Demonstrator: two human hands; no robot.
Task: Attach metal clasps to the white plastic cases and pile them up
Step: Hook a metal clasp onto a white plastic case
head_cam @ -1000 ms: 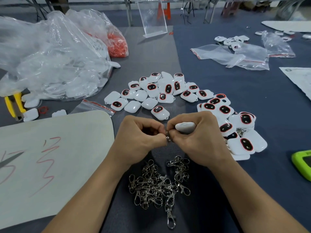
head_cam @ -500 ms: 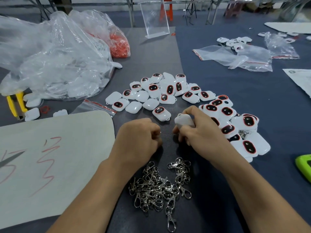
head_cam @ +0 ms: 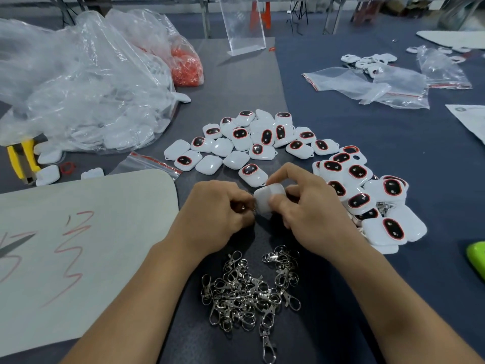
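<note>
Gripping a white plastic case (head_cam: 269,197) between the thumb and fingers of my right hand (head_cam: 309,206), I hold it just above the dark table (head_cam: 354,137), its near corner turned toward my left hand (head_cam: 217,216). My left hand is curled almost closed, fingertips pinching a small metal clasp (head_cam: 245,207) against the case's edge; only a glint of it shows. A tangle of loose clasps (head_cam: 249,292) lies on the table between my forearms. Beyond my hands spreads a scatter of white cases (head_cam: 252,140), many showing red-rimmed black ovals, with a thicker pile (head_cam: 367,198) just beside my right hand. A large clear plastic bag (head_cam: 78,88) sits at far left.
</note>
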